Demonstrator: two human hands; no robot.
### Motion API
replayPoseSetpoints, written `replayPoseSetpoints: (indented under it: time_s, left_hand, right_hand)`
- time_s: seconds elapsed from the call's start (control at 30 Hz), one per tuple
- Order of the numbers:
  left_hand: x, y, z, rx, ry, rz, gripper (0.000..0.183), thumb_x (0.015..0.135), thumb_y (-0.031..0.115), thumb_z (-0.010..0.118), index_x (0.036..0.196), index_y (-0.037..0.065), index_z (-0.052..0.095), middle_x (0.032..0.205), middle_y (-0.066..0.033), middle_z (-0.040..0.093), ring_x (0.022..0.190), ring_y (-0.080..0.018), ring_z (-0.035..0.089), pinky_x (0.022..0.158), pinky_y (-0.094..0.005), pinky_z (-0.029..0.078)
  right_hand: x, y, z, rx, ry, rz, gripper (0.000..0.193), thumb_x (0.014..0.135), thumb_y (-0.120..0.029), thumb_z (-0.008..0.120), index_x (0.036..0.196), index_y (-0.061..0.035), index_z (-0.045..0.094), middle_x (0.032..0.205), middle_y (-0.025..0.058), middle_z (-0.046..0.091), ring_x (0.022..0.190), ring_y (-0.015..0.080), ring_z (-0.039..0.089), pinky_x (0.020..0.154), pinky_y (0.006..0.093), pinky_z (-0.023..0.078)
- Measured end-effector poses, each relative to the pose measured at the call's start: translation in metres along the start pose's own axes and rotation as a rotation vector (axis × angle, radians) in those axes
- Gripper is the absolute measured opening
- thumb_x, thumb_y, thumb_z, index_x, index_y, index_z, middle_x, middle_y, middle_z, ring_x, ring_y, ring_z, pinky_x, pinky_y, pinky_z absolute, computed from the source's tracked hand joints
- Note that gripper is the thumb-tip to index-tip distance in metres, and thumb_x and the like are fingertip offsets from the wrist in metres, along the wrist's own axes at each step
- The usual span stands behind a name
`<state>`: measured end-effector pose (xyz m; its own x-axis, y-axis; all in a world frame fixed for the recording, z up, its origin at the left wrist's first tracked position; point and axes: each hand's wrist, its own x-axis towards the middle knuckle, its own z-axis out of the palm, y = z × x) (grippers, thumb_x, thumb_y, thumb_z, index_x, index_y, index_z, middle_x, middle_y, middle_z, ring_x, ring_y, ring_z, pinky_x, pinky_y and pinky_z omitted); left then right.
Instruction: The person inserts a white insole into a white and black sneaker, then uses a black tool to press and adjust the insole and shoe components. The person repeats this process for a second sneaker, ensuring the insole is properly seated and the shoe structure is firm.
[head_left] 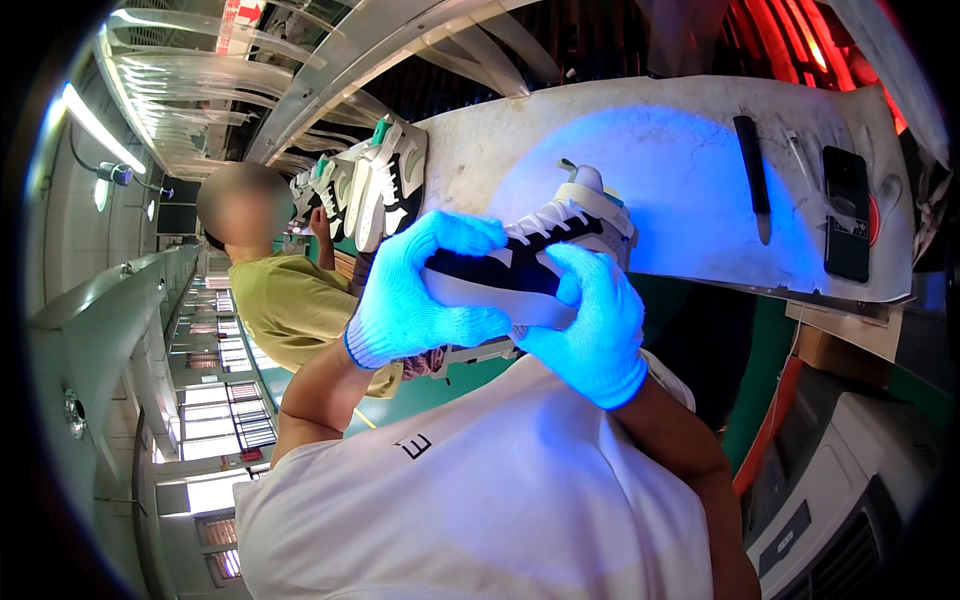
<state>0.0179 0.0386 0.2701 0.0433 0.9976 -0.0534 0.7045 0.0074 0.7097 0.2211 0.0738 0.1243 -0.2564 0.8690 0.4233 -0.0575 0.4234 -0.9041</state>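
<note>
While my left hand (402, 292) grips the toe end of a black-and-white sneaker (522, 264), my right hand (602, 322) clasps its near side toward the heel; its long axis runs left to right, the blue-lit surface (690, 170) beyond.

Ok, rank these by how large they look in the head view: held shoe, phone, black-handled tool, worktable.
1. Worktable, largest by far.
2. Held shoe, though partly covered.
3. Phone.
4. Black-handled tool, nearly as long as the phone but slimmer.
</note>
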Motion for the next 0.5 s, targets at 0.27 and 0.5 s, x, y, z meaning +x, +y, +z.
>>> replayPoseSetpoints:
  time_s: [0.27, 0.5]
  left_hand:
    - [0.009, 0.033, 0.008, 0.050, -0.041, -0.126, 0.069, 0.065, 0.027, 0.103, 0.122, 0.000, 0.074, 0.135, -0.0176, 0.074, 0.130, -0.0294, 0.070, 0.116, -0.0442, 0.052]
    - [0.010, 0.042, 0.011, 0.003, -0.038, -0.170, 0.066, 0.066, 0.025, 0.101, 0.120, 0.000, 0.074, 0.130, -0.0171, 0.075, 0.128, -0.0305, 0.071, 0.115, -0.0455, 0.052]
  right_hand:
    - [-0.030, 0.018, 0.006, -0.088, 0.204, -0.021, 0.073, 0.073, -0.040, 0.105, 0.125, -0.0086, 0.064, 0.108, 0.0120, 0.065, 0.091, 0.0316, 0.070, 0.072, 0.0445, 0.060]
    - [-0.042, 0.016, 0.003, 0.095, 0.080, 0.085, 0.058, 0.071, -0.027, 0.105, 0.106, -0.0092, 0.062, 0.101, 0.0118, 0.063, 0.084, 0.0341, 0.067, 0.069, 0.0483, 0.055]
